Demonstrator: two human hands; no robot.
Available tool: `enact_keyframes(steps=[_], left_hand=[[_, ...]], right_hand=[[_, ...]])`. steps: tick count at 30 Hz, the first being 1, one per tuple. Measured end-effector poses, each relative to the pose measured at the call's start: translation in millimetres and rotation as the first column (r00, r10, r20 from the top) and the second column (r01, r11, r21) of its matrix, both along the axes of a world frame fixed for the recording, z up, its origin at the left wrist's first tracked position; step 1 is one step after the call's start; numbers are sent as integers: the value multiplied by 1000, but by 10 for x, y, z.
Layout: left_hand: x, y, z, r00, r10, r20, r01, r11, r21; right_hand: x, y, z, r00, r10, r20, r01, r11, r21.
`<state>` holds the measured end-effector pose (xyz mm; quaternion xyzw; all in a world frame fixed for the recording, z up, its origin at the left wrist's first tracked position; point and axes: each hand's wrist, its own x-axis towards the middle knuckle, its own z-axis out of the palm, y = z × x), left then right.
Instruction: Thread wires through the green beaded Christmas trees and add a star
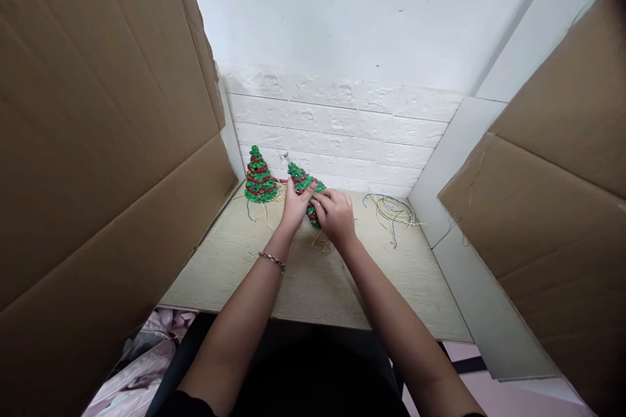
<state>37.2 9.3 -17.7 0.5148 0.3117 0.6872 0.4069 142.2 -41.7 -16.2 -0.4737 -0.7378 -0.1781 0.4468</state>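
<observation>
A small green tree with red garland [298, 172] is held tilted above the table, its top pointing up and to the left. My left hand [295, 204] is wrapped round its left side, thumb across the front. The fingers of my right hand [336, 214] are bent and pressed against the tree's right side; whether they pinch some small part is hidden. Just off the tree's tip is a silver star [284, 158]. A second green tree with red garland [259, 179] stands upright on the table at the back left.
On the wooden table [313, 287], a loose coil of yellow and dark wires [394, 210] lies at the right. More thin wires lie beside the standing tree. Cardboard panels [98, 111] rise on both sides, and a white brick-patterned wall [337, 120] closes the back.
</observation>
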Motion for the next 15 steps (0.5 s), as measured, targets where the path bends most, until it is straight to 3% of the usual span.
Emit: enact_keyframes(steps=[6,12,15], left_hand=[[-11,-4,2,1000,1,22,0,1000,-16],[-6,-27,32,1000,-16,22,16,1000,-3],[5,-48,45,999,-39,6,39,999,26]], right_hand=[[11,-44,-8,995,94,-12,-95,992,-85],[-7,15,39,980,59,-191,-81,990,-113],[-25,45,69,956,-34,-290,-11,989,-149]])
